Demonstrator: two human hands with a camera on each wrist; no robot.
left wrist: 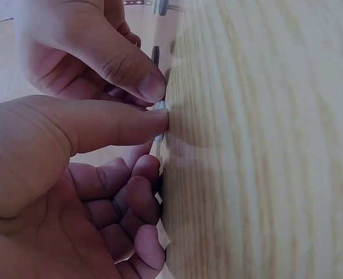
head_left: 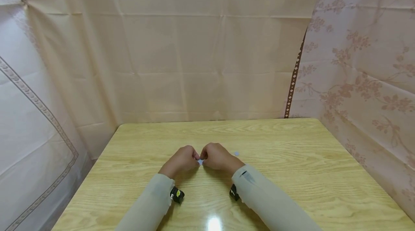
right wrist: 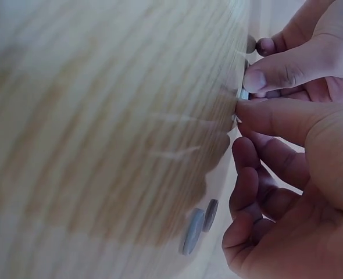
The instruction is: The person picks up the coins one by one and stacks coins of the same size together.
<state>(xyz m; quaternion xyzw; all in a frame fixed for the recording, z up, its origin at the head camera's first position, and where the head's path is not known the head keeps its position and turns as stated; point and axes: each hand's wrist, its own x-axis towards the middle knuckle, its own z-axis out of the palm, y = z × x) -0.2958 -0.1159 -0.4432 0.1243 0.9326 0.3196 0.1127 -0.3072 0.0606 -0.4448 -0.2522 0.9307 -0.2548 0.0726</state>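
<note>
Both hands meet low over the middle of the wooden table, thumbs almost touching. Between their fingertips is a small, thin, pale blue-grey piece (head_left: 200, 161), mostly covered, so its full outline is hidden. My left hand (head_left: 184, 159) pinches its left side, with the thumb (left wrist: 139, 125) across it and the other fingers curled near the tabletop. From the other side my right hand (head_left: 218, 158) pinches it, thumb and fingers close to the wood. A small, flat, pale round disc (head_left: 236, 153) lies just right of the right hand; the right wrist view shows this disc (right wrist: 193, 231) edge-on.
A darker thin disc-like shape (right wrist: 211, 215) stands beside the pale disc in the right wrist view; whether it is a separate piece is unclear. The wood-grain table (head_left: 311, 173) extends around the hands. Beige cloth (head_left: 201, 62) hangs behind it, with patterned cloth (head_left: 366, 80) at the right.
</note>
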